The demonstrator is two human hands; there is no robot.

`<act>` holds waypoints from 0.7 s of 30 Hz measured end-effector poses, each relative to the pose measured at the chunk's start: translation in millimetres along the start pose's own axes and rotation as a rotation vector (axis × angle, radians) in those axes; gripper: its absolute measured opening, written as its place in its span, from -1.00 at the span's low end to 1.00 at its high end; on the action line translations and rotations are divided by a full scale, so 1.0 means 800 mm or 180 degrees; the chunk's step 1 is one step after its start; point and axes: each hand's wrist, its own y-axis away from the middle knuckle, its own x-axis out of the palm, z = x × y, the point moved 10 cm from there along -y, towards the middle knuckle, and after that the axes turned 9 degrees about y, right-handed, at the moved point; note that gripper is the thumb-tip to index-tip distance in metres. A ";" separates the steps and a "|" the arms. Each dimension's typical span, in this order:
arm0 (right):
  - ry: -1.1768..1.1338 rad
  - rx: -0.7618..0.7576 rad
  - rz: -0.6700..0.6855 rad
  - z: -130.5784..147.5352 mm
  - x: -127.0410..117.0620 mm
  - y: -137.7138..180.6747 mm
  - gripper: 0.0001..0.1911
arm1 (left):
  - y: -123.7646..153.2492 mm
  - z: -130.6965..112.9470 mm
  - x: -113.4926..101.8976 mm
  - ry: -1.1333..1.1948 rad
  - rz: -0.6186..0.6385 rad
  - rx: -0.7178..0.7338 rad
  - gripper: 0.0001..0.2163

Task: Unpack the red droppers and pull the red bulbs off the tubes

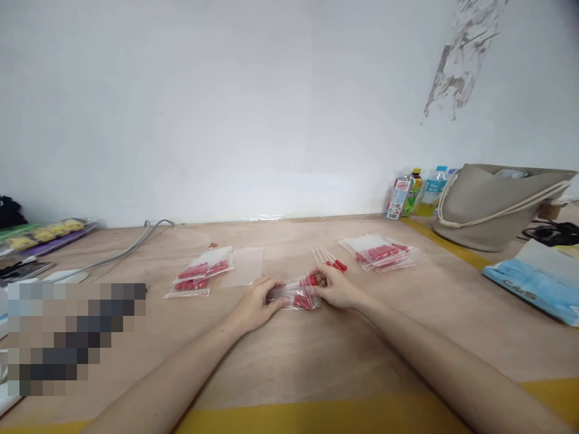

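Observation:
A clear plastic bag (296,299) lies on the table between my hands, holding thin white sticks with red ends. My left hand (262,301) is closed on the bag's left side, thumb in front and fingers behind. At the bag's right edge, the fingers of my right hand (333,286) pinch a red-ended stick (312,281), partly hidden by the fingers and plastic. Just behind my right hand, several loose red-ended sticks (332,260) lie on the table. A flat clear bag (244,266) lies behind my left hand.
Filled bags of red-ended sticks lie in a left pile (199,274) and a right pile (380,253). Bottles (434,193), a grey-beige bag (488,208) and a blue tissue pack (529,289) stand or lie at right. A grey cable (122,253) runs along the left.

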 end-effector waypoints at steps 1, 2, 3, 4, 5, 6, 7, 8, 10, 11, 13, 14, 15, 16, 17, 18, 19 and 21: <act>-0.0248 0.0044 0.0043 -0.003 -0.001 0.000 -0.74 | 0.000 0.000 0.000 -0.0008 0.0003 -0.0006 -0.72; -0.0467 0.0104 0.0093 -0.005 -0.001 0.000 -0.70 | 0.000 0.001 -0.001 -0.0018 0.0004 -0.0021 -0.73; -0.0633 0.0177 0.0144 -0.008 0.000 0.001 -0.67 | 0.000 0.002 -0.001 -0.0029 0.0008 -0.0040 -0.73; -0.0736 0.0242 0.0188 -0.010 0.000 0.002 -0.64 | 0.000 0.003 -0.001 -0.0040 0.0010 -0.0060 -0.73; -0.0774 0.0287 0.0229 -0.011 0.001 0.003 -0.63 | 0.000 0.004 -0.002 -0.0048 0.0004 -0.0073 -0.73; -0.0745 0.0301 0.0269 -0.010 0.003 0.004 -0.63 | 0.000 0.004 -0.002 -0.0051 0.0001 -0.0078 -0.73; -0.0660 0.0275 0.0302 -0.008 0.004 0.006 -0.64 | 0.000 0.004 -0.002 -0.0050 0.0001 -0.0072 -0.73; -0.0530 0.0215 0.0318 -0.004 0.006 0.006 -0.66 | 0.000 0.003 -0.003 -0.0046 -0.0005 -0.0061 -0.73; -0.0231 0.0078 0.0326 0.004 0.007 0.008 -0.71 | 0.000 0.003 -0.003 -0.0035 -0.0016 -0.0043 -0.74; -0.0118 0.0032 0.0324 0.007 0.008 0.008 -0.72 | 0.000 0.002 -0.003 -0.0026 -0.0012 -0.0036 -0.74; -0.0080 0.0006 0.0297 0.009 0.007 0.007 -0.74 | 0.000 0.002 -0.002 -0.0007 0.0008 -0.0027 -0.74; -0.0156 0.0016 0.0298 0.009 0.006 0.007 -0.75 | 0.000 0.002 -0.002 -0.0007 0.0017 -0.0034 -0.73; -0.0263 0.0026 0.0304 0.008 0.005 0.006 -0.76 | 0.000 0.002 -0.002 -0.0012 0.0027 -0.0046 -0.73; -0.0365 0.0033 0.0303 0.008 0.003 0.006 -0.77 | 0.000 0.002 -0.002 -0.0021 0.0033 -0.0060 -0.72; -0.0440 0.0041 0.0297 0.006 0.002 0.005 -0.78 | 0.000 0.003 -0.001 -0.0034 0.0037 -0.0073 -0.72; -0.0477 0.0061 0.0307 0.005 0.001 0.005 -0.78 | 0.000 0.003 -0.001 -0.0046 0.0039 -0.0079 -0.72; -0.0467 0.0095 0.0349 0.003 0.002 0.006 -0.76 | 0.000 0.003 -0.001 -0.0053 0.0037 -0.0080 -0.73; -0.0311 0.0165 0.0483 -0.002 0.006 0.008 -0.69 | 0.000 0.003 -0.002 -0.0052 0.0018 -0.0069 -0.72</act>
